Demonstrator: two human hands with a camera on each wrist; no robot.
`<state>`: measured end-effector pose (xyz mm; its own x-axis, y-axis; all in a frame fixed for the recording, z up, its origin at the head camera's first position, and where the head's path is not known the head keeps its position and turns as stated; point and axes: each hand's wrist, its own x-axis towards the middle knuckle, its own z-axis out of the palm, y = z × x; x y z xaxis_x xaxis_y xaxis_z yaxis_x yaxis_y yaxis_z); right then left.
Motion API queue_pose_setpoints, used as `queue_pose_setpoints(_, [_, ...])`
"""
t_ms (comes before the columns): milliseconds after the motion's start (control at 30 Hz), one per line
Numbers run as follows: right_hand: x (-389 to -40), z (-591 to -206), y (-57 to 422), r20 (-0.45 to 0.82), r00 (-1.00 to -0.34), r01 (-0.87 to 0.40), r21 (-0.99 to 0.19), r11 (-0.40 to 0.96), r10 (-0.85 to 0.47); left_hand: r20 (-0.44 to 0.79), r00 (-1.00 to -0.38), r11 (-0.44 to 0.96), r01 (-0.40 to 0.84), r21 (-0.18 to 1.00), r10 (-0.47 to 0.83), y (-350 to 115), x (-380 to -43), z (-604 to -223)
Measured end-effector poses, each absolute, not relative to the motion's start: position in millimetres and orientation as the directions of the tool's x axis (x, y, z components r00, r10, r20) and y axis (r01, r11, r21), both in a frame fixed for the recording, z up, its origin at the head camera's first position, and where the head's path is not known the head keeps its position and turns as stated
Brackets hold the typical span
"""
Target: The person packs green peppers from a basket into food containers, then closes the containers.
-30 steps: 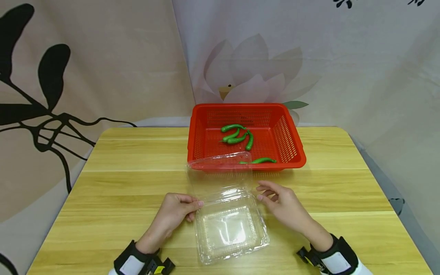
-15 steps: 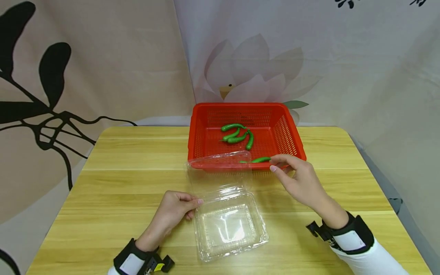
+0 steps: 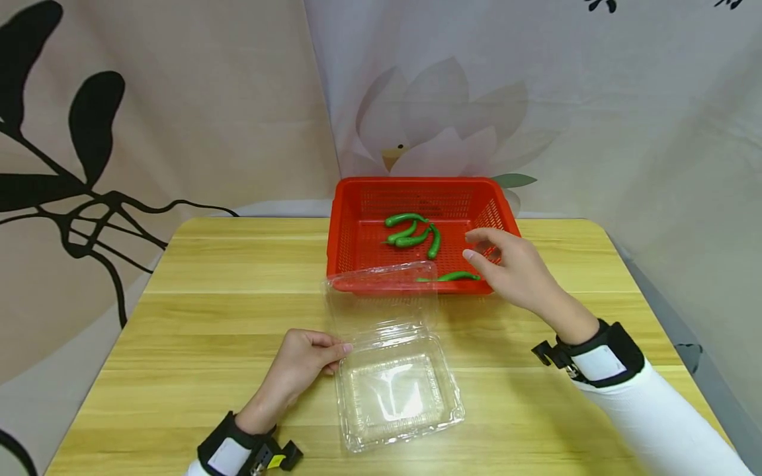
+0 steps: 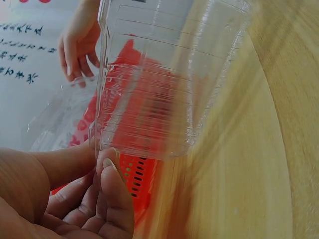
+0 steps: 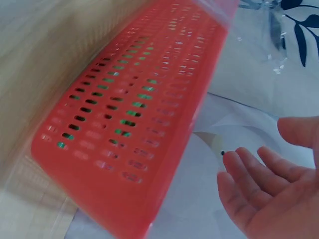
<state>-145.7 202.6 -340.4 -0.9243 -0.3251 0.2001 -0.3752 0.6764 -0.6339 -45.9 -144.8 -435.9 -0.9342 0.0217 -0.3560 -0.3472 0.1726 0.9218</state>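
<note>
A clear plastic clamshell box [image 3: 397, 390] lies with its lid [image 3: 381, 301] raised against the front of a red basket [image 3: 357, 231]. My left hand [image 3: 306, 363] pinches the box's left edge near the hinge between thumb and fingers; the left wrist view shows the thumb and a fingertip on the clear rim [image 4: 99, 134]. Over the right part of the basket hangs my right hand [image 3: 506, 268], its thumb and fingers apart and holding nothing. Several green chili peppers [image 3: 411, 239] lie in the basket. One pepper [image 3: 458, 276] lies near the front wall, partly behind the clear lid.
The basket stands at the far edge of a wooden table [image 3: 238, 297], close to a printed cloth backdrop [image 3: 238, 99]. Its perforated wall [image 5: 114, 119] fills much of the right wrist view, with green showing through the slots.
My right hand has moved from beside the box, forward and to the right, to over the basket. The left hand keeps its pinch on the box, which has hardly moved.
</note>
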Motion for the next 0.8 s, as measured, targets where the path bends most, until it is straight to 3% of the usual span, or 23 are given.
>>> queue_pose_setpoints(600, [-197.2, -349.7, 193.7, -0.040, -0.924, -0.289, -0.576, 0.765, -0.380, -0.339, -0.940, 0.155, -0.331, 0.931, 0.033, -145.5, -44.8, -437.7])
queue_pose_setpoints(800, [-210.6, -353.7, 189.0, -0.110, -0.898, -0.313, -0.520, 0.794, -0.426, -0.345, -0.938, 0.155, -0.337, 0.929, 0.023, -145.3, -44.7, -437.1])
